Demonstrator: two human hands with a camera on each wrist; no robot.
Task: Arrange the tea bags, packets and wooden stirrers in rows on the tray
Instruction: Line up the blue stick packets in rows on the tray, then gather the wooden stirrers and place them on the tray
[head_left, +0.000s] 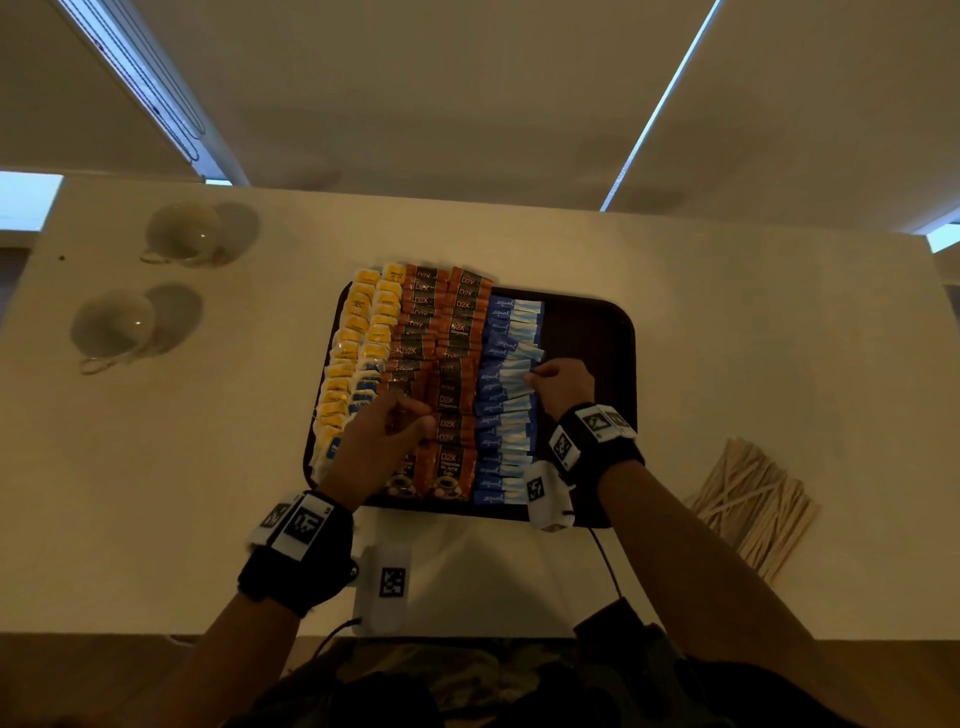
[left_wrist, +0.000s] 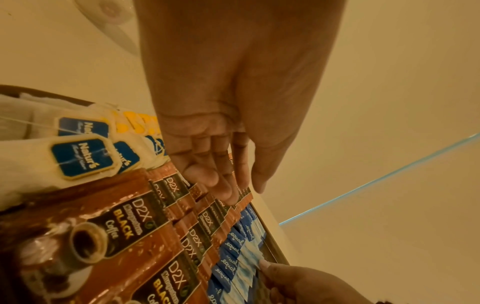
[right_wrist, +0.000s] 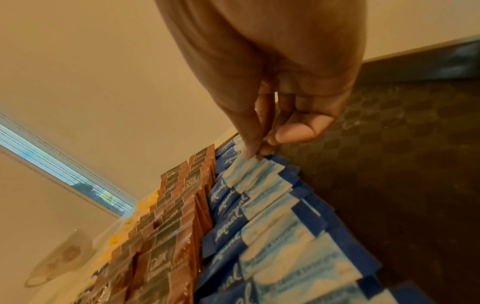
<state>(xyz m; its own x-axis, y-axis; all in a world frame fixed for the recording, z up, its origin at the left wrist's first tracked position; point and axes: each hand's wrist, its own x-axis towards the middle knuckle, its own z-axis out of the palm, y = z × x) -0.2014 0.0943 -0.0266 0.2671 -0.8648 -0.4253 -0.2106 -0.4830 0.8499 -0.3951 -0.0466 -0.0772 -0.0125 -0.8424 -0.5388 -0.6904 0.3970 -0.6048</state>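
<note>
A dark tray (head_left: 587, 332) holds rows of tea bags (head_left: 358, 338) on the left, brown coffee sachets (head_left: 441, 332) in the middle and blue sweetener packets (head_left: 506, 405) beside them. My left hand (head_left: 400, 415) lies over the coffee sachets (left_wrist: 145, 226), its straight fingers (left_wrist: 223, 185) touching their tops. At the right end of one blue packet (right_wrist: 249, 170), my right hand (head_left: 537, 376) pinches the edge between thumb and fingers (right_wrist: 298, 131). The tray's right part (right_wrist: 389, 164) is bare. A loose pile of wooden stirrers (head_left: 753, 506) lies on the table, right of the tray.
Two upturned glass cups (head_left: 182, 231) (head_left: 114, 325) stand on the white table (head_left: 727, 322) at the far left. The table's near edge runs just below my wrists. Roller blinds hang behind the far edge.
</note>
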